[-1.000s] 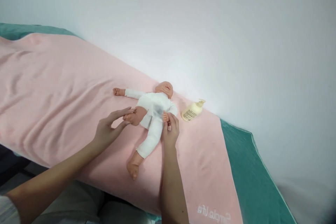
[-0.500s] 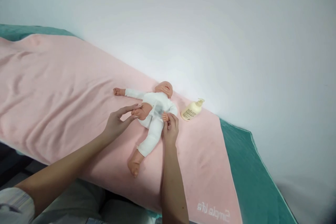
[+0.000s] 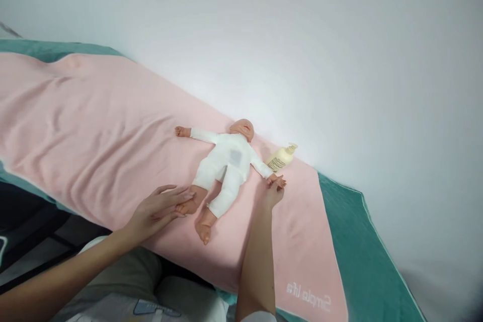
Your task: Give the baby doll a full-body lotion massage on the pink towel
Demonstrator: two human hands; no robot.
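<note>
- Behind everything I see a plain white wall (image 3: pixel 302 35), running down to the far edge of the bed.
- Under it, a green sheet (image 3: pixel 362 261) shows at the right and in a strip at the far left.
- Over the sheet lies a pink towel (image 3: pixel 94 126), wrinkled on the left, with mirrored white lettering near its lower right corner.
- On the towel, close to the wall, I see the doll (image 3: pixel 226 163) on its back in a white suit, arms spread, legs pointing toward me, head turned to the wall.
- I have my left hand (image 3: pixel 160 211) lying flat on the towel, fingers long and close together, closed loosely around the doll's foot on that side; the other foot lies free just beside it.
- I have my right hand (image 3: pixel 274 190) at the doll's hand on the bottle side, fingertips pinched narrow on it, the doll's arm stretched out straight.
- Just beyond that hand a cream bottle (image 3: pixel 282 158) lies on its side against the wall, pump top pointing right, near my right fingers but not touching them.
</note>
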